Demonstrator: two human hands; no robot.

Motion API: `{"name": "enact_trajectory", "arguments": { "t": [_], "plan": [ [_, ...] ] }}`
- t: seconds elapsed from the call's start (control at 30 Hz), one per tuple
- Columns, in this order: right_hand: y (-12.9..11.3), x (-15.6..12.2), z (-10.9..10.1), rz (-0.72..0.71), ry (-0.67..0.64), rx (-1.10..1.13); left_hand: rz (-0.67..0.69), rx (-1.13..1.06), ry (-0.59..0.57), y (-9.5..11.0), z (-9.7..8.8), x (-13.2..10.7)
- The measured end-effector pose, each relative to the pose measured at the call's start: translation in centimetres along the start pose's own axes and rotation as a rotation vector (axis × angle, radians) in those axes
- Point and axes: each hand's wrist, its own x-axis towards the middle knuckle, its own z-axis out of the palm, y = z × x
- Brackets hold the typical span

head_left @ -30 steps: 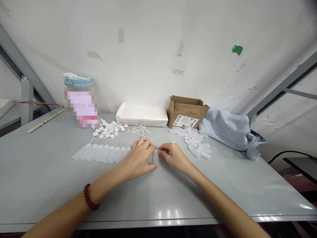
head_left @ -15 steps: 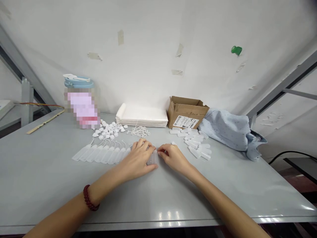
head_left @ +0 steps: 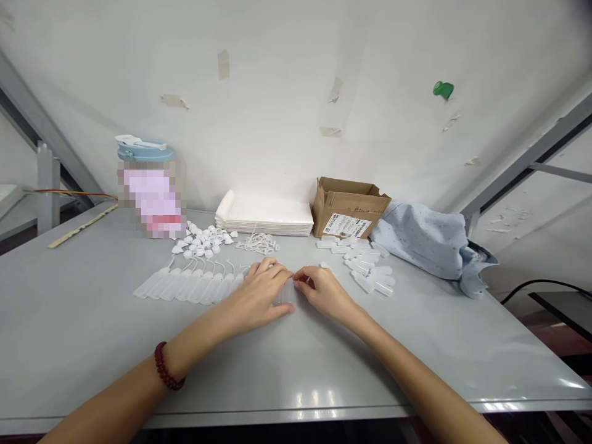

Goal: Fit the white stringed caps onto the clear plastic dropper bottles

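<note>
My left hand point(head_left: 259, 296) is curved over small translucent plastic bottles point(head_left: 283, 296) on the table, its thumb at their near end and its fingertips at their far end. Beside it, my right hand point(head_left: 322, 290) is closed in a pinch against the far right corner of these bottles; what its fingertips hold is hidden. Left of my hands lies a slanted row of translucent bottles point(head_left: 185, 287) with white strings at their tops. Several loose bottles point(head_left: 365, 265) are scattered to the right. Behind the row are a heap of white caps point(head_left: 203, 240) and a tangle of white strings point(head_left: 259, 243).
A stack of white sheets or bags point(head_left: 266, 216) and an open cardboard box point(head_left: 349, 209) stand against the wall. Pale blue cloth point(head_left: 420, 240) lies at right. A blue-lidded container point(head_left: 143, 150), partly blurred out, and a wooden strip point(head_left: 83, 226) are at left.
The whole view has shifted very slightly. Both hands keep nearly the same place and pose at the bottles.
</note>
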Motion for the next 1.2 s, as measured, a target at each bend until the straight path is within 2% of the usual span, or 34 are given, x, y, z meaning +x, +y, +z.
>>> {"name": "enact_trajectory", "arguments": {
  "t": [0.43,0.63,0.77,0.83,0.87,0.9,0.97,1.07,1.2],
  "plan": [
    [0.5,0.2,-0.1,0.01,0.018,-0.023,0.05,-0.03,0.029,-0.1,-0.4,-0.1],
    [0.9,0.4,-1.1,0.009,0.095,-0.055,0.069,-0.045,0.142,-0.4,-0.4,0.1],
    [1.5,0.7,-1.6,-0.01,0.247,-0.097,0.012,-0.086,0.259,-0.9,-0.6,0.4],
    [0.7,0.2,-0.5,-0.13,0.437,-0.136,-0.081,-0.189,0.308,-0.7,-0.9,0.7],
    [0.0,-0.3,0.5,-0.243,0.584,-0.163,-0.155,-0.278,0.323,-0.5,-1.0,0.9],
    [-0.9,-0.9,1.6,-0.429,0.663,-0.195,-0.243,-0.384,0.336,-0.2,-1.2,1.2],
    [-3.2,-2.4,3.9,-0.79,0.612,-0.303,-0.421,-0.602,0.361,0.6,-1.5,1.6],
    [-6.2,-4.2,6.5,-0.974,0.584,-0.448,-0.559,-0.794,0.413,1.6,-1.6,1.9],
    [-7.3,-4.7,7.1,-1.13,0.442,-0.407,-0.602,-0.871,0.421,1.8,-1.1,1.9]
  ]
}}
